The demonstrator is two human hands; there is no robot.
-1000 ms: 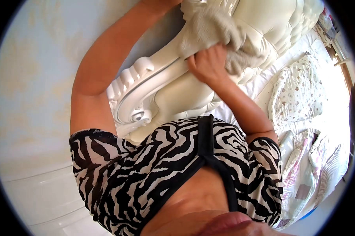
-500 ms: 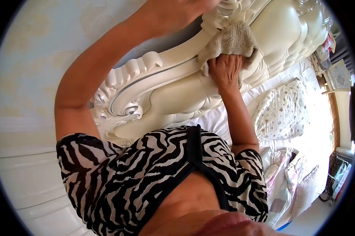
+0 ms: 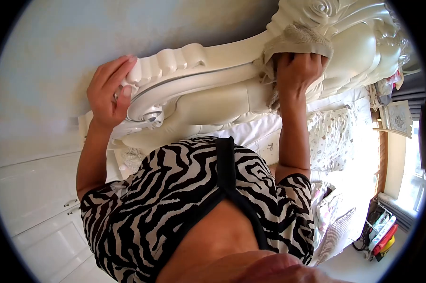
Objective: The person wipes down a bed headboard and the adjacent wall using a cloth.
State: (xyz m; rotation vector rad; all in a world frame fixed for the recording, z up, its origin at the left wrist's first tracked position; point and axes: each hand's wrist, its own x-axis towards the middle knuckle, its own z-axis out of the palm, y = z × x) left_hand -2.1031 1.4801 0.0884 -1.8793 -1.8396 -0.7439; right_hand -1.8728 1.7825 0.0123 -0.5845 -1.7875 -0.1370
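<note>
- While pressed against the headboard [image 3: 217, 104] in head view, clamped around beige cloth [image 3: 295, 40] with right hand [image 3: 298, 73].
- Touching headboard's scalloped end with left hand [image 3: 104, 94], thumb and fingers apart.
- Liable to snag on headboard's carving, through loose folds.
- Glossy, scrolled, padded across headboard; nubby in cloth.

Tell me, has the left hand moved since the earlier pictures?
Yes. The left hand has moved down and left: before, it was up past the scalloped carving, and now it's at the carving's lower left end.

Head-worn view, facing downward, close above torso [image 3: 175, 188]
</note>
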